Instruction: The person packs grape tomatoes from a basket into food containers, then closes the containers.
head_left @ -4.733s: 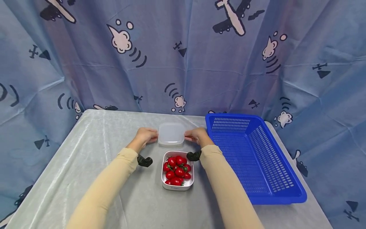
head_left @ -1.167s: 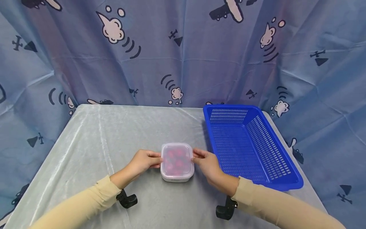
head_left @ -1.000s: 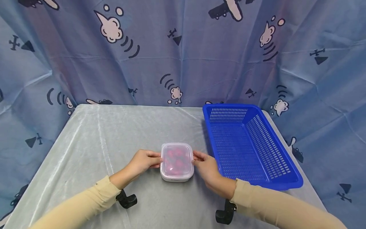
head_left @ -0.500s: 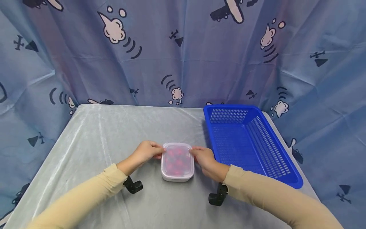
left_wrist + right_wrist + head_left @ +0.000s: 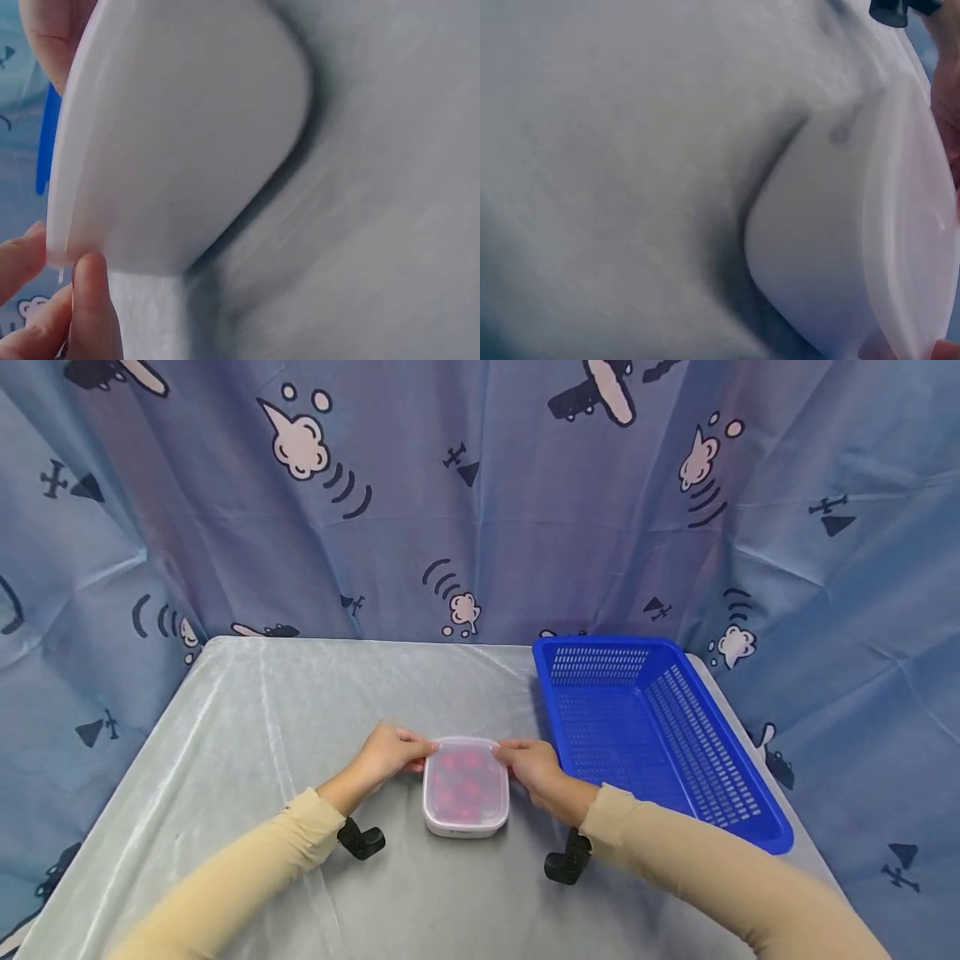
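A square white food container (image 5: 459,832) stands on the table under its translucent lid (image 5: 467,793), and red tomatoes show blurred through the lid. At the lid's far left corner, my left hand (image 5: 387,753) pinches the edge, thumb on top; the left wrist view shows fingertips (image 5: 90,277) below the rim. My right hand (image 5: 531,768) pinches the far right corner in the same way, thumb over the lid. Only the fingertips of that hand show at the bottom of the right wrist view, beside the container's wall (image 5: 810,225).
A large blue perforated basket (image 5: 622,735) sits at the right of the table, close beyond my right hand. Pale cloth covers the table (image 5: 337,685), and a blue patterned curtain (image 5: 405,468) hangs behind its far edge. Black wrist cameras stick out under both sleeves.
The lid, earlier held behind the uncovered container of tomatoes, now lies over it. Both hands have since slid from the lid's sides to its far corners.
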Tool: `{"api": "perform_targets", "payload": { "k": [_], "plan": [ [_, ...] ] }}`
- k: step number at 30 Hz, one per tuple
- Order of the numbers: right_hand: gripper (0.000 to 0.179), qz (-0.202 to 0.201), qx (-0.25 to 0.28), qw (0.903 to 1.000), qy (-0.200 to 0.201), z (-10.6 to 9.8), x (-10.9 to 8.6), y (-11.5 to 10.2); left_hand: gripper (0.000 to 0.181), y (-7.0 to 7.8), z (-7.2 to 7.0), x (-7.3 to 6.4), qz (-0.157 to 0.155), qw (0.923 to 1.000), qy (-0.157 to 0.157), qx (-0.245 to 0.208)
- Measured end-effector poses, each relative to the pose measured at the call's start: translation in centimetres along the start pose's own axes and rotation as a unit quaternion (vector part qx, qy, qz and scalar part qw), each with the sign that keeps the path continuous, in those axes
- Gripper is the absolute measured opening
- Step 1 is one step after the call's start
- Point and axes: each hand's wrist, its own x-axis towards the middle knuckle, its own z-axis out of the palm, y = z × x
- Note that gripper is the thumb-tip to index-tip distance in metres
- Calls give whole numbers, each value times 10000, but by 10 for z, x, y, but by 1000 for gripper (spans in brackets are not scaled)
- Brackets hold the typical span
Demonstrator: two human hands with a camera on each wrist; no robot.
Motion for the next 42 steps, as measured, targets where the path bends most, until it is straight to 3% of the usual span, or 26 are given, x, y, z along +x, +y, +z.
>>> {"api": "perform_targets", "payload": {
  "k": [3,9,14,20,24,32,37,42],
  "plan": [
    [32,-59,-21,9998,-185,-6,-15,5,29,-9,1,-14,91,9998,-86,-182],
    [47,-32,301,9971,-695,-11,-53,33,36,-27,4,-57,210,9987,-446,-163],
    [57,-9,657,9916,-1117,-13,-62,46,42,-34,7,-73,326,9972,-577,-343],
    [58,-79,724,9883,-1338,-13,-60,49,44,-36,11,-75,327,9973,-507,-411],
    [54,-50,665,9884,-1365,-12,-56,45,44,-32,11,-73,392,9983,-432,-88],
    [66,-34,1010,9805,-1688,-8,-57,54,48,-27,16,-71,500,9957,122,772],
    [67,-228,1086,9829,-1467,-6,-56,61,51,-27,20,-74,561,9955,220,736],
    [78,-740,671,9915,-830,-2,-58,63,47,-29,18,-71,522,9964,98,654]
  ]
}}
